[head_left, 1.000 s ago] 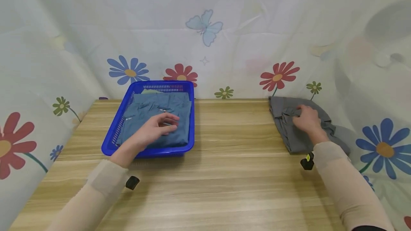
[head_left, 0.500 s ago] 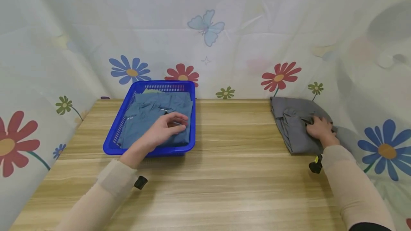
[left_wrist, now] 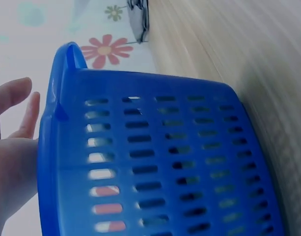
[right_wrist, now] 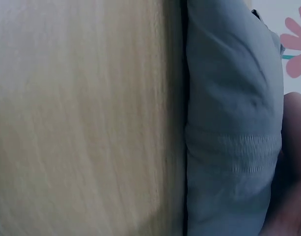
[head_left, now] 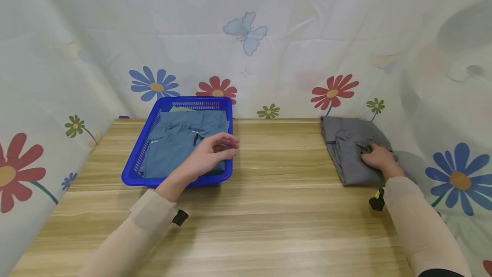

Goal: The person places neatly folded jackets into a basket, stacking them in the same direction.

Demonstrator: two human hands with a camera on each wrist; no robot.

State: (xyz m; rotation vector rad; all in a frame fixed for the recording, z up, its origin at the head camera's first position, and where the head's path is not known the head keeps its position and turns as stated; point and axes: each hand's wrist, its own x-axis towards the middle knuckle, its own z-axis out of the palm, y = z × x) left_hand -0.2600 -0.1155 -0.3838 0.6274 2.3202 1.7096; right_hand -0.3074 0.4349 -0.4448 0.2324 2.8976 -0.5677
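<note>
My left hand [head_left: 209, 157] hovers over the right rim of a blue plastic basket [head_left: 130, 177], fingers loosely bent with nothing between them. Inside the basket lies a folded blue garment [head_left: 169, 153] with a small black zip pull. Far to the right, my right hand [head_left: 380, 158] pinches the top of a folded grey garment [head_left: 351, 163]; dark creases run beside the thumb, and some fingertips are hidden. In the left wrist view the basket's slotted wall [left_wrist: 150, 162] stands beside the hand. Up close in the right wrist view, the grey garment [right_wrist: 233, 103] shows a stitched seam.
Both garments rest at the back of a wooden table [head_left: 276, 208]. Behind and on both sides hangs a white curtain [head_left: 284, 72] printed with flowers and a butterfly. A pale green cloth [head_left: 180, 109] peeks out at the basket's far end.
My left hand has moved right across the basket to its rim. The right hand has shifted right and down on the grey garment, whose right side now reaches less far out.
</note>
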